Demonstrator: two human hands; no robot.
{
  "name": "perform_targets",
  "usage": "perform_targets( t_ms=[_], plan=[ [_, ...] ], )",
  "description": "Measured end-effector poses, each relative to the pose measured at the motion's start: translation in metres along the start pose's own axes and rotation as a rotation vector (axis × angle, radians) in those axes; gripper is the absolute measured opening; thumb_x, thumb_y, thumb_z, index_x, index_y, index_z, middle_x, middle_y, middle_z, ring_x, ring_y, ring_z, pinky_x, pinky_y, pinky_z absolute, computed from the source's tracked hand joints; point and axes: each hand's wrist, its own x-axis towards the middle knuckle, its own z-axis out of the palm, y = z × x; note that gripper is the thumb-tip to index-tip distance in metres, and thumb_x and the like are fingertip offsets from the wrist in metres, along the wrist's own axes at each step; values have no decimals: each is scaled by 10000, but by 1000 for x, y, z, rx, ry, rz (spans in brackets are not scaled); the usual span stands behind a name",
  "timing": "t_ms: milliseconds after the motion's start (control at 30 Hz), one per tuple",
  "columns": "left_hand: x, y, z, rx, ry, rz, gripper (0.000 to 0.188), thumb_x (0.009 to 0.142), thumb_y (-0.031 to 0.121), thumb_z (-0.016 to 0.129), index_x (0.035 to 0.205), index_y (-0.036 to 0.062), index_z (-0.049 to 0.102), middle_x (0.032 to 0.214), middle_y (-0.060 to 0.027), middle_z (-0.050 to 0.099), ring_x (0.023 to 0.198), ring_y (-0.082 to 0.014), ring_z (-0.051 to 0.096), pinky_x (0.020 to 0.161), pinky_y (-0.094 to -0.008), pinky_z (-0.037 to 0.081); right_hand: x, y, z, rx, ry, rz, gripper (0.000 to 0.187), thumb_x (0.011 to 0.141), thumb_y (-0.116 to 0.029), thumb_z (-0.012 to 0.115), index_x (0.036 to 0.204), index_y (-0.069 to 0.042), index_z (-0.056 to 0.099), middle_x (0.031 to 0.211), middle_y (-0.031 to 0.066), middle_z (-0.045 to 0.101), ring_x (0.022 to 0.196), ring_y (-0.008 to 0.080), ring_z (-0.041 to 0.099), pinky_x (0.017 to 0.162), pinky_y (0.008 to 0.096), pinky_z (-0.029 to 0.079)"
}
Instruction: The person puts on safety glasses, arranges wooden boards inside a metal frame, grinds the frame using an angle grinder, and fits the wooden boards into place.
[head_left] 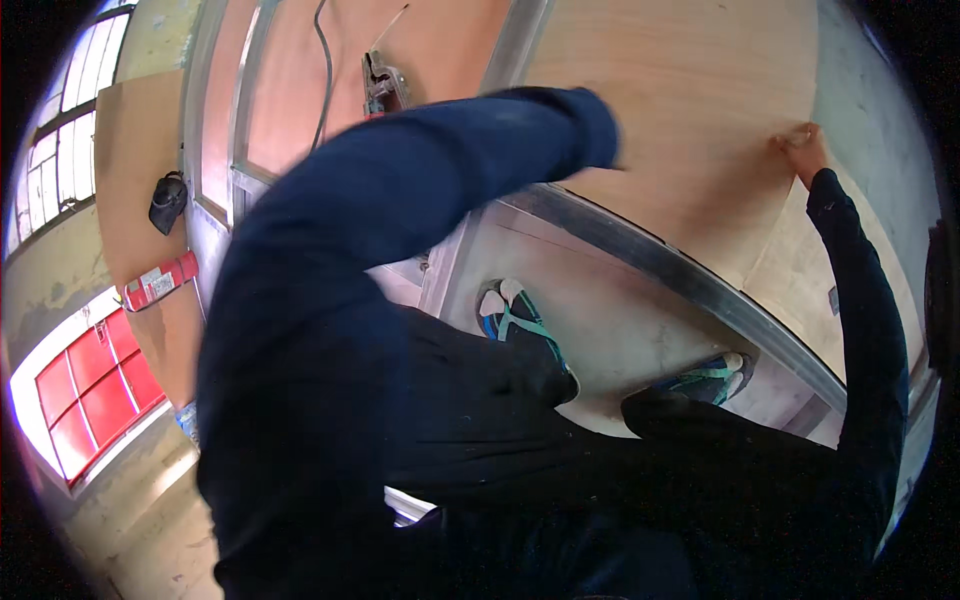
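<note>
Large plywood sheet (690, 120), pale reddish-brown, smooth face with faint grain, fills the upper right of the view, from about 12 to 2 o'clock. Its lower edge runs beside a grey metal rail (690, 280) that slants down toward 4 o'clock. Right hand (803, 150) at about 2 o'clock, at the sheet's right edge: fingers (790, 138) curled over the edge and touching the wood, closed onto it rather than spread. Left hand not seen; the left sleeve (450, 170), dark blue, sweeps across the centre up toward 12 o'clock and its end is blurred at the sheet, so the fingers' state cannot be told. Below the rail, two feet in teal-strapped sandals (520, 325) stand on a paler board. At 12 o'clock, a metal clamp (383, 85) against the panels. At 9 o'clock, a red fire extinguisher (160, 282).
</note>
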Motion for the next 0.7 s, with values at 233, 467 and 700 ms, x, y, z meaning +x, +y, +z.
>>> perform_targets(
  t_ms=[233,467,700],
  plan=[
    [-195,8,-56,136,43,-1009,768,626,500,728,1044,-105,505,956,-249,574,930,-363,554,859,-392,435,-8,27,-9,22,-48,10,863,658,-221,787,1257,23,215,1102,199,542,1013,267,554,848,331,465],
    [-223,23,-9,-514,273,-1290,753,544,501,795,982,-62,552,914,-173,602,839,-245,585,753,-320,468,-10,27,-14,87,-104,4,817,691,-159,764,1264,18,209,1061,194,565,976,252,573,845,331,473],
    [-223,13,-8,-508,311,-1214,546,564,436,811,787,5,563,761,-106,604,694,-196,570,662,-308,471,-24,5,-24,241,-126,34,754,713,-158,739,1259,-14,239,982,169,582,894,245,600,785,342,495]
  ],
)
